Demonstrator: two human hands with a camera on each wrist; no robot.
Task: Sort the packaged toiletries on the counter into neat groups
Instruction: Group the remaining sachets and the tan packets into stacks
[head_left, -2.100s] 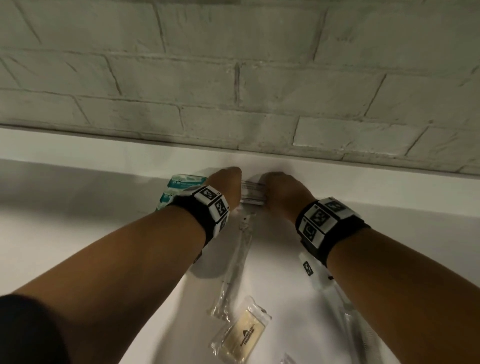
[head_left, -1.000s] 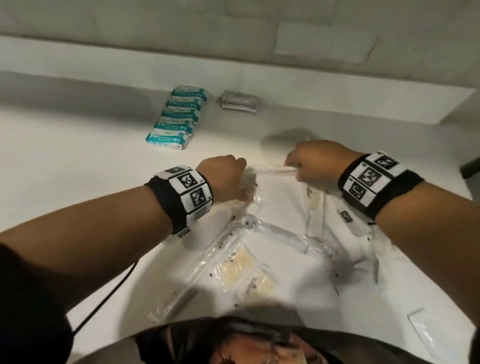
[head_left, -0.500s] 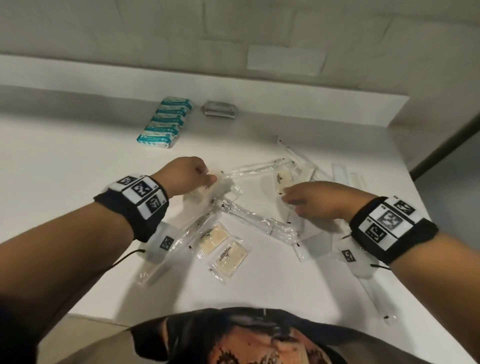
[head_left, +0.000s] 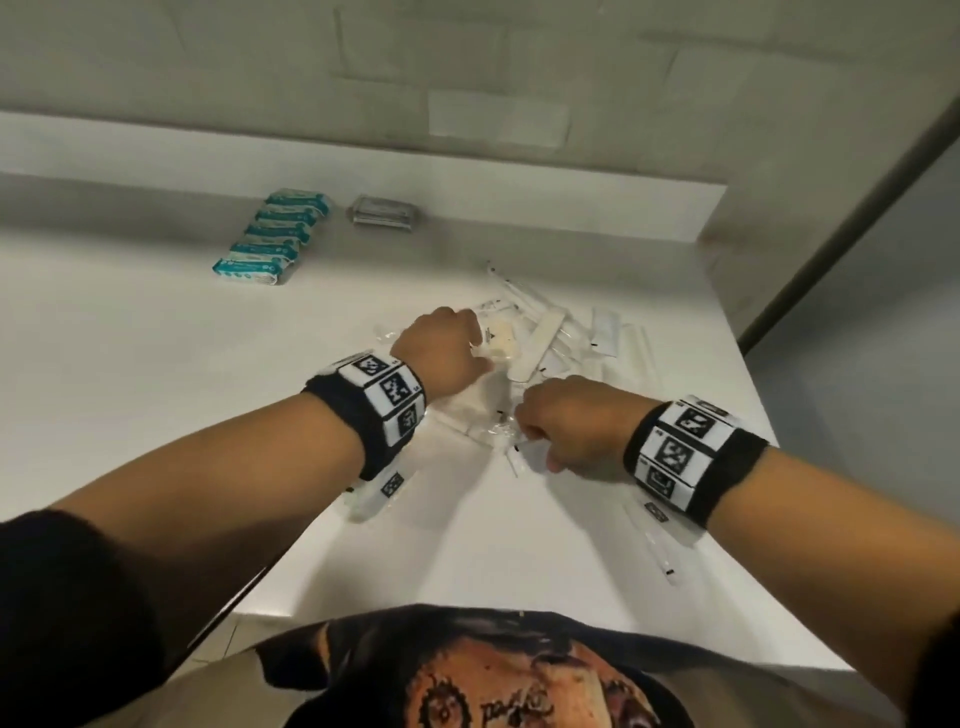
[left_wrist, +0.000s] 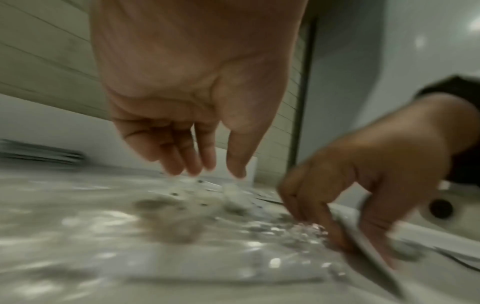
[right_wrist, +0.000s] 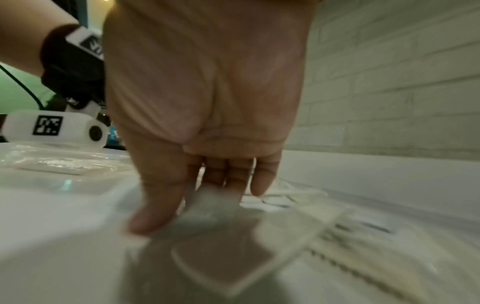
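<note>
We see a row of soap packets (head_left: 272, 239) at the back left of the counter (head_left: 130, 353), running front to back. Just right of its far end sits a stack of flat packets (head_left: 384, 212), against the back ledge (head_left: 519, 176). A loose pile of clear sachets (head_left: 550, 353) lies centre-right, nearer us. One long sachet (head_left: 657, 553) lies apart, front right.

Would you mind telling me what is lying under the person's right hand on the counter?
Under the right hand, the thumb and fingers pinch a flat clear-wrapped packet lying on the white counter. More clear packets lie beyond. What the packet contains is blurred.
</note>
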